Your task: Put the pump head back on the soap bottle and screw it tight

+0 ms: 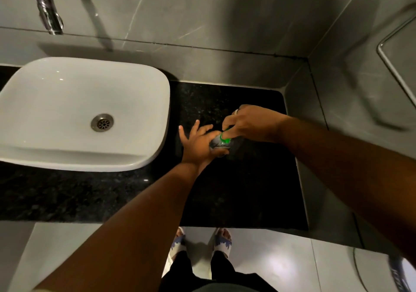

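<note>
A small soap bottle (216, 143) stands on the black granite counter (247, 190), right of the sink. My left hand (199, 142) wraps around its left side, with the fingers partly spread. On top of the bottle sits a green pump head (225, 139). My right hand (249, 123), with a ring on one finger, comes from the right and its fingertips close on the pump head from above. Both hands hide most of the bottle.
A white rectangular basin (56, 156) with a metal drain (102, 122) fills the left. A chrome tap (48, 10) juts from the grey tiled wall above it. The side wall (337, 89) runs close on the right. My sandalled feet (202, 242) show below the counter edge.
</note>
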A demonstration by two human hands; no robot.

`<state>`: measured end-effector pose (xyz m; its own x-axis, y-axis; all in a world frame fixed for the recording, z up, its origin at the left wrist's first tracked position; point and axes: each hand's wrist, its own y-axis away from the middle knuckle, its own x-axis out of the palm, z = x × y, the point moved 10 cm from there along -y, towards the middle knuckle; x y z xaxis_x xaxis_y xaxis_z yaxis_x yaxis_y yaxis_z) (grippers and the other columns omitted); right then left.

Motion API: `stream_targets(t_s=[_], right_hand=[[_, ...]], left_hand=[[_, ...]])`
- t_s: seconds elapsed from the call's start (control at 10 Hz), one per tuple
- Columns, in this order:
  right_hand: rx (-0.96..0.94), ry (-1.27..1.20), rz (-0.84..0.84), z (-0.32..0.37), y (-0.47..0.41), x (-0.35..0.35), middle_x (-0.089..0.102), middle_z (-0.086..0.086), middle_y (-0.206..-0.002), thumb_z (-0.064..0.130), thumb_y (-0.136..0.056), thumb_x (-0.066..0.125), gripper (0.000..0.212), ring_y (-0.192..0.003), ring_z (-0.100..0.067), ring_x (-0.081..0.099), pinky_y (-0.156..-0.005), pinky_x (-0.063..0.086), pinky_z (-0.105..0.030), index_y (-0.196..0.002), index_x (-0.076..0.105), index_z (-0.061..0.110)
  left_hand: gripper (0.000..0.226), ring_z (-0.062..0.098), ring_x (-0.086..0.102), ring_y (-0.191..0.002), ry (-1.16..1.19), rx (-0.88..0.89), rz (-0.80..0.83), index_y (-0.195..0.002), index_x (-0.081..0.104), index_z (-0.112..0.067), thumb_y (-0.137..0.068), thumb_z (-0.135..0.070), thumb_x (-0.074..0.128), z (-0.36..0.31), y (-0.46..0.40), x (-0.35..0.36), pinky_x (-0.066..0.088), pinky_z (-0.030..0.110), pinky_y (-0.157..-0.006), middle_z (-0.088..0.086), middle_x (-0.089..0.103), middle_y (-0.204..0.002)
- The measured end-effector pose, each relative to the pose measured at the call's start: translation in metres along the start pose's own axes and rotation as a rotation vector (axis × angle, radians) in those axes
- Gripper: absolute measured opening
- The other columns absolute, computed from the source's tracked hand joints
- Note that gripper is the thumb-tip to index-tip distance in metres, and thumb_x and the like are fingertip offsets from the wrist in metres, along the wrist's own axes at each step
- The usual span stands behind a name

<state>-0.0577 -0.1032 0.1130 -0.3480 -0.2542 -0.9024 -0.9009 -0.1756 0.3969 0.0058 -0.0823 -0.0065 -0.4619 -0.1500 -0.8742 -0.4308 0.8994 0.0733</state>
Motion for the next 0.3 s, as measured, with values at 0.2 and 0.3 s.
stream_targets(t_s=[0.2, 0.3], right_hand=[[0.015, -0.040, -0.112, 0.003, 0.002, -0.003, 0.059, -0.004, -0.125, 0.028, -0.091, 0.054, 0.029, -0.094, -0.027, 0.066, -0.081, 0.051, -0.041, -0.120, 0.057, 0.028], [0.139, -0.148, -0.257, -0.011, 0.012, 0.001, 0.047, -0.006, -0.147, 0.027, -0.083, 0.069, 0.065, -0.120, -0.028, 0.057, -0.093, 0.051, -0.045, -0.140, 0.040, 0.030]], left_hand=[[0.067, 0.020, 0.012, -0.147, -0.006, -0.006, -0.050, -0.127, 0.058, -0.043, -0.069, -0.075, 0.060, -0.001, 0.004, -0.002, -0.017, 0.060, -0.109, -0.007, 0.049, -0.144], [0.075, 0.024, 0.011, -0.147, -0.044, 0.003, -0.028, -0.131, 0.052, -0.044, -0.065, -0.080, 0.054, 0.000, 0.002, 0.003, -0.021, 0.060, -0.108, -0.004, 0.045, -0.148]])
